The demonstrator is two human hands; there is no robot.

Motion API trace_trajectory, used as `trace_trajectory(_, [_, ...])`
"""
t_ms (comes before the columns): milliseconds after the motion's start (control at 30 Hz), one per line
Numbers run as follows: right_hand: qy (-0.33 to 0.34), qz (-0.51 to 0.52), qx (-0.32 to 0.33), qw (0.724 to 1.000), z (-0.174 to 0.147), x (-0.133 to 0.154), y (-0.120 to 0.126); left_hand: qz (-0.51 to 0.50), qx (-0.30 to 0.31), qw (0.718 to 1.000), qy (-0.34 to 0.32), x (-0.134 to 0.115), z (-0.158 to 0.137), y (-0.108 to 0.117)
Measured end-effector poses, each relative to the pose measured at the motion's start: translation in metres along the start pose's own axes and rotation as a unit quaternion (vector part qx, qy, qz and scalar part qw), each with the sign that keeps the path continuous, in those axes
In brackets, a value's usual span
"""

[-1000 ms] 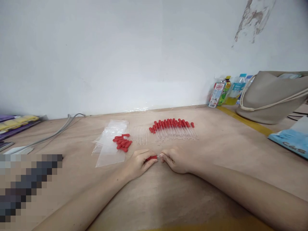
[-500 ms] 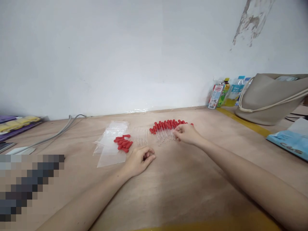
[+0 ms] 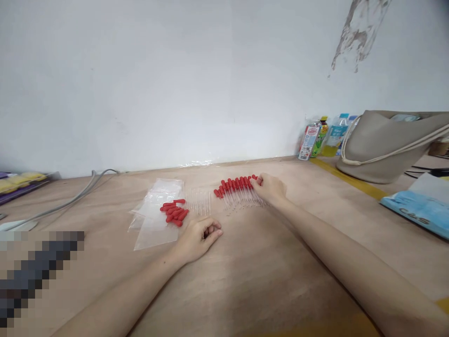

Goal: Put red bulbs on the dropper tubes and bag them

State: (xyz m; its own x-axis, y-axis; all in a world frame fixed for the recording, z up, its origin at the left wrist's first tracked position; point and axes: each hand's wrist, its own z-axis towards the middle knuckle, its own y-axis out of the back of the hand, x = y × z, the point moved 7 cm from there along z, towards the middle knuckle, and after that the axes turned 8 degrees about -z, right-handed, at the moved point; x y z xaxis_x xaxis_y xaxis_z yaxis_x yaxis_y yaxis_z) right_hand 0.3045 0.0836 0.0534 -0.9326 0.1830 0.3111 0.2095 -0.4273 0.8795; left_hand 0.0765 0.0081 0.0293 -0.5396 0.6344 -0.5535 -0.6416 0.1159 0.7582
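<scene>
Soft light bathes the wall point(image 3: 157, 93); faint shadows darken the surface point(image 3: 224, 281) at lower center, while coarse pixels blot the lower left.

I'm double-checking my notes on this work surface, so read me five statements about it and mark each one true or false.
1. The right hand is at the row of red-topped droppers. True.
2. The loose red bulbs lie to the right of that row. False: they lie to its left.
3. Bare clear tubes lie between the loose bulbs and the row. True.
4. The left hand touches the beige bag. False: it is well apart, nearer the loose bulbs.
5. Bottles stand left of the beige bag. True.
</scene>
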Motion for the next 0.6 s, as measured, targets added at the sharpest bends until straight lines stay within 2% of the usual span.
trace_trajectory(67, [0.054, 0.015, 0.006, 0.998, -0.012, 0.020, 0.000, -0.001, 0.003, 1.000, -0.001, -0.001, -0.001, -0.001])
trace_trajectory(133, [0.137, 0.041, 0.030, 0.989, -0.029, 0.048, -0.007, -0.002, 0.005, 1.000, -0.005, -0.002, -0.001, -0.003])
trace_trajectory(200, [0.212, 0.051, 0.066, 0.974, -0.045, 0.079, -0.017, 0.009, -0.016, 1.000, -0.012, -0.004, -0.001, 0.001])
trace_trajectory(233, [0.226, 0.047, 0.077, 0.970, -0.050, 0.091, -0.021, 0.022, -0.041, 0.999, -0.015, -0.004, -0.001, 0.007])
trace_trajectory(333, [0.202, 0.012, 0.101, 0.974, -0.054, 0.116, -0.032, 0.094, -0.143, 0.985, -0.002, 0.002, 0.003, 0.041])
trace_trajectory(400, [0.174, -0.009, 0.130, 0.976, -0.051, 0.126, -0.037, 0.146, -0.183, 0.972, 0.035, 0.015, 0.007, 0.067])
trace_trajectory(500, [0.150, -0.018, 0.168, 0.974, -0.045, 0.134, -0.042, 0.207, -0.188, 0.954, 0.112, 0.044, 0.013, 0.100])
trace_trajectory(600, [0.144, -0.016, 0.188, 0.971, -0.041, 0.138, -0.045, 0.226, -0.140, 0.946, 0.185, 0.076, 0.019, 0.112])
